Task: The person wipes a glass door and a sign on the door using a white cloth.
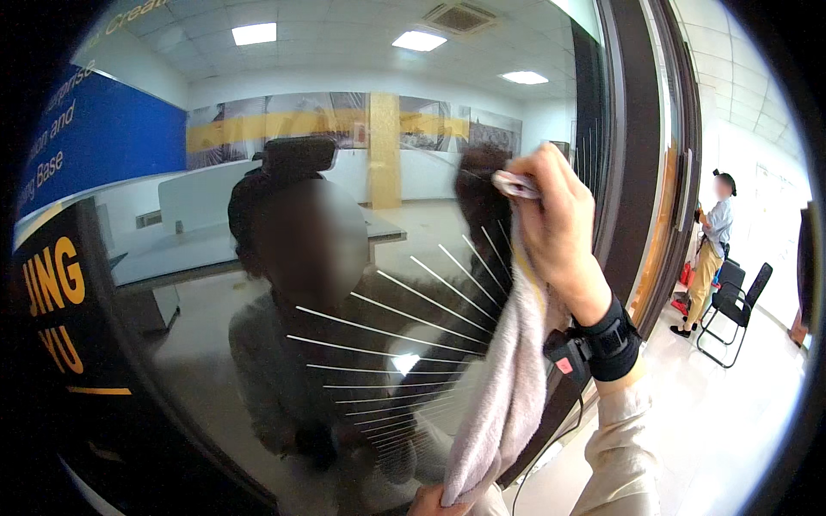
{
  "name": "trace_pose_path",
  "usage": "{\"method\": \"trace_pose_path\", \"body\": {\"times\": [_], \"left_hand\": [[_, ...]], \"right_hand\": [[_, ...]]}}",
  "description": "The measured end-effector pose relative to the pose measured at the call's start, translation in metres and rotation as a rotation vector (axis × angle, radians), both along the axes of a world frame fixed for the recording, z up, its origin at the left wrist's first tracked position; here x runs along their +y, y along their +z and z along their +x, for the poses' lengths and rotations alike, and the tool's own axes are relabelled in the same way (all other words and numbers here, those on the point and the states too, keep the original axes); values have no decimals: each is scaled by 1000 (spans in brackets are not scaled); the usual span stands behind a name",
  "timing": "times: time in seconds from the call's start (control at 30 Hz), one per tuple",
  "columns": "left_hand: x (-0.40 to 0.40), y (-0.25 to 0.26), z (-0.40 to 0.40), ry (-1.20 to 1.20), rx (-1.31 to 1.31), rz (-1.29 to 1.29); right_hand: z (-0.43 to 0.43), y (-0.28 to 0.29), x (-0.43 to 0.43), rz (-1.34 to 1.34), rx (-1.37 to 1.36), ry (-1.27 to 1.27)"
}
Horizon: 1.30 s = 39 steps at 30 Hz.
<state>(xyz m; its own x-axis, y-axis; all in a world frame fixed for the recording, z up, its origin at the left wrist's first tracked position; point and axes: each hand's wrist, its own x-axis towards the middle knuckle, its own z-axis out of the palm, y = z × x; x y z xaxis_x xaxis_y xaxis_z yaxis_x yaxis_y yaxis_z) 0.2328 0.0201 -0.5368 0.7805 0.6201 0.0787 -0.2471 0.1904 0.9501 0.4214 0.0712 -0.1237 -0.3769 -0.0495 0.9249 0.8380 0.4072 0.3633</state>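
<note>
My right hand (560, 209) grips the bunched upper end of a pale pinkish-grey cloth (506, 393) close to a glass pane (413, 271); I cannot tell whether it presses on the glass. From there the cloth hangs down in long folds. At the bottom edge of the picture my left hand (431, 502), mostly cut off, holds the cloth's lower end. White line decals (419, 342) fan out across the glass beside the cloth. The pane also carries a dark reflection of a person with a head-worn camera. A black strap with a small device (600, 345) circles my right wrist.
A dark window frame (629, 161) runs along the pane's right side. A thin cable (548, 445) hangs from the wrist device. Farther right, another person (713, 238) stands near a black chair (735, 309) on the pale floor. Blue wall panels (122, 135) with writing stand left.
</note>
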Motion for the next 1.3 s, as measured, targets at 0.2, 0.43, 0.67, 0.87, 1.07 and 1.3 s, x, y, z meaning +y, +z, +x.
{"method": "trace_pose_path", "body": {"times": [0.2, 0.43, 0.67, 0.87, 1.07, 1.3], "left_hand": [[-5, 37, 9, 110, 45, 170], [16, -2, 23, 366, 97, 703], [11, 37, 30, 424, -137, 651], [29, -22, 43, 470, -17, 624], [24, 27, 30, 426, -73, 839], [15, 54, 28, 410, -53, 620]], "right_hand": [[32, -19, -1, -56, 30, -96], [29, -7, -1, 45, -106, -143], [39, -15, -2, -43, -148, -183], [32, 2, -1, 39, -238, -193], [36, -9, -3, -34, -245, -251], [32, 2, -2, 27, -295, -220]]}}
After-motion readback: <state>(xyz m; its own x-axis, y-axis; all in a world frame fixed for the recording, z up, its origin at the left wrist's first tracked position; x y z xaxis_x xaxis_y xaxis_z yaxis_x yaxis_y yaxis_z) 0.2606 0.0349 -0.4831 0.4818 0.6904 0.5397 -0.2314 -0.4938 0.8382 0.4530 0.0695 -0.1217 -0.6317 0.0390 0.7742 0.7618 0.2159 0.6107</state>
